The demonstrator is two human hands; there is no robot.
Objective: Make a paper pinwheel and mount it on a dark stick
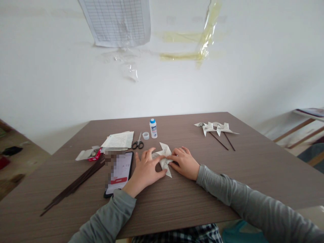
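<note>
A paper pinwheel (165, 164) made of printed paper lies flat on the table between my two hands. My left hand (146, 167) holds it from the left, index finger at its centre and thumb by the lower blade, the other fingers spread over the tabletop. From the right, my right hand (186, 163) presses its fingertips on the centre and right side, covering that blade. Whether a pin is at the centre is hidden by the fingers. Just beyond my left hand are black-handled scissors (138, 144), a small white cup (145, 135) and a white glue bottle with a blue cap (153, 128).
Left on the table (202, 209) lie a phone (118, 179), dark thin sticks (76, 182), an opened red box (94, 154) and stacked paper sheets (117, 140). Finished pinwheels on sticks (215, 128) rest at the back right. A wall (177, 94) stands behind the table.
</note>
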